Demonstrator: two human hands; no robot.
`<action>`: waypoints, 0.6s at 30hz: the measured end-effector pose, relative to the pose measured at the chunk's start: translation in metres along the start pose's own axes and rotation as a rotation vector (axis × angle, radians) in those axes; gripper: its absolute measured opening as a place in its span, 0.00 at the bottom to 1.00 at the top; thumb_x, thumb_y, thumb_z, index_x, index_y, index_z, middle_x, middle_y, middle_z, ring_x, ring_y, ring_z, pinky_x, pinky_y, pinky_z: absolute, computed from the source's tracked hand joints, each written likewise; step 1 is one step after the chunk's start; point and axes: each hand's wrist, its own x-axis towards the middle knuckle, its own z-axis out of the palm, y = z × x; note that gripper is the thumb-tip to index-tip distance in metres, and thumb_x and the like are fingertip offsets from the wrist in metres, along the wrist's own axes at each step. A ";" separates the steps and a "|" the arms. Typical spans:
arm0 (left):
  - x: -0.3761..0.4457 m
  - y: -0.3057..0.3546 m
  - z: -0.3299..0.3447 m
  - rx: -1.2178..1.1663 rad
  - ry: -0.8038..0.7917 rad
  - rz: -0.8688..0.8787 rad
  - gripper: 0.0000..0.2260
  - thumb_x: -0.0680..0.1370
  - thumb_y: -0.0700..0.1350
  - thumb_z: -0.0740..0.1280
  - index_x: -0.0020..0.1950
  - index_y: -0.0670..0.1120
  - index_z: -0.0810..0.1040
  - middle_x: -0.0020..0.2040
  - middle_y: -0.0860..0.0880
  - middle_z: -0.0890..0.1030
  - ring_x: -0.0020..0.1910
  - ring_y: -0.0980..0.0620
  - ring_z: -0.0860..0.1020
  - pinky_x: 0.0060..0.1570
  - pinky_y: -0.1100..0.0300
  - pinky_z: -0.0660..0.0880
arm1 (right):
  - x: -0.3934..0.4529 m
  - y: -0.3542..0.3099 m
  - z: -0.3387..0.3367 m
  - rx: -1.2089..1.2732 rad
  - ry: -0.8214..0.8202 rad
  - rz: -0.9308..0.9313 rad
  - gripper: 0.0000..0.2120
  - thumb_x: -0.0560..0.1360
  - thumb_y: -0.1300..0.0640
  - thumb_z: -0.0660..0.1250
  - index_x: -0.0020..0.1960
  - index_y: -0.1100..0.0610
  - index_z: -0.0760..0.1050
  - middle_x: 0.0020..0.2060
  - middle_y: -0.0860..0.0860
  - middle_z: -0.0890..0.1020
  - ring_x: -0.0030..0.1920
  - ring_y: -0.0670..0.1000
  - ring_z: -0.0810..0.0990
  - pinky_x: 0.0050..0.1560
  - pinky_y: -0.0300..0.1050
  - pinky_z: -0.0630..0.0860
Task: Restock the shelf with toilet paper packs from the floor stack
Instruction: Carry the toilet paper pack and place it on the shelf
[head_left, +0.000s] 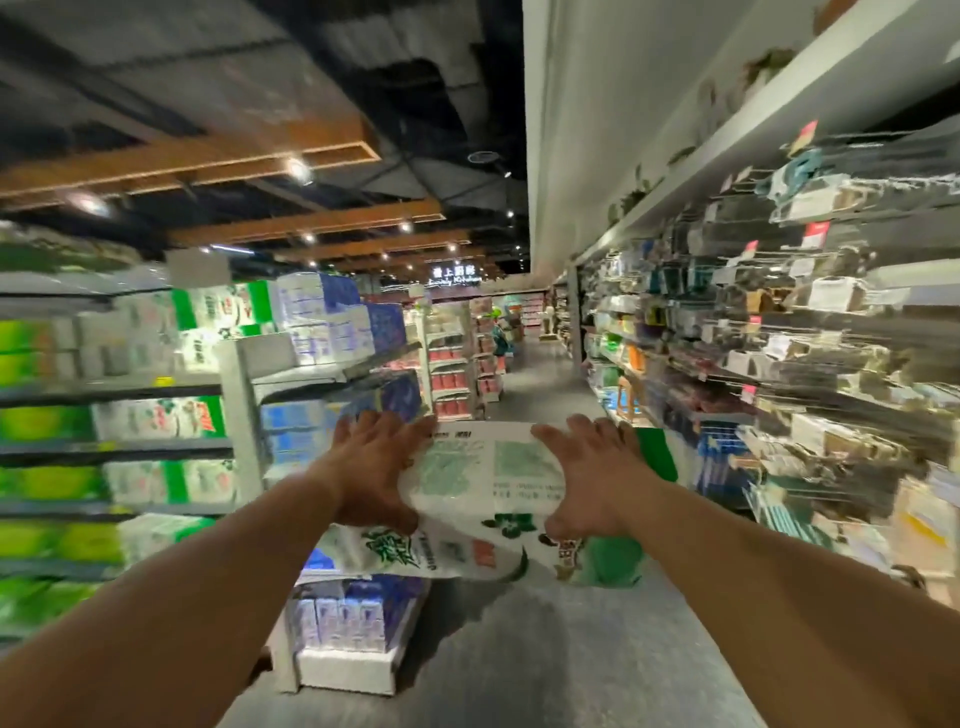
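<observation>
I hold a white toilet paper pack (488, 483) with green print up in the air at chest height, in the middle of the aisle. My left hand (371, 467) grips its left end, fingers over the top and thumb underneath. My right hand (592, 478) grips its right end the same way. The shelf (156, 387) of white and green toilet paper packs runs along the left side of the view, blurred by motion. The floor stack is out of sight.
An end unit (343, 618) with blue and white packs stands just left of the held pack. Shelves of small hanging goods (779, 338) line the right. The grey aisle floor (545, 649) runs ahead between them.
</observation>
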 end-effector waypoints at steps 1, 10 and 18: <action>0.002 -0.022 0.004 0.025 0.018 -0.034 0.60 0.56 0.72 0.67 0.82 0.60 0.42 0.77 0.46 0.60 0.77 0.42 0.53 0.76 0.36 0.46 | 0.026 -0.013 0.004 0.000 0.011 -0.038 0.57 0.63 0.33 0.72 0.80 0.40 0.42 0.77 0.54 0.53 0.76 0.62 0.52 0.77 0.64 0.46; 0.028 -0.204 0.028 0.149 0.059 -0.394 0.58 0.58 0.70 0.71 0.81 0.59 0.47 0.70 0.49 0.65 0.72 0.43 0.60 0.75 0.39 0.52 | 0.261 -0.132 0.023 0.079 0.066 -0.401 0.56 0.65 0.34 0.73 0.81 0.40 0.42 0.79 0.54 0.51 0.78 0.61 0.50 0.76 0.63 0.43; 0.026 -0.348 0.051 0.183 0.037 -0.621 0.56 0.60 0.68 0.75 0.82 0.60 0.48 0.69 0.50 0.65 0.71 0.45 0.59 0.75 0.42 0.52 | 0.421 -0.264 0.047 0.159 0.110 -0.679 0.54 0.65 0.32 0.72 0.80 0.40 0.45 0.77 0.53 0.56 0.77 0.59 0.52 0.77 0.61 0.43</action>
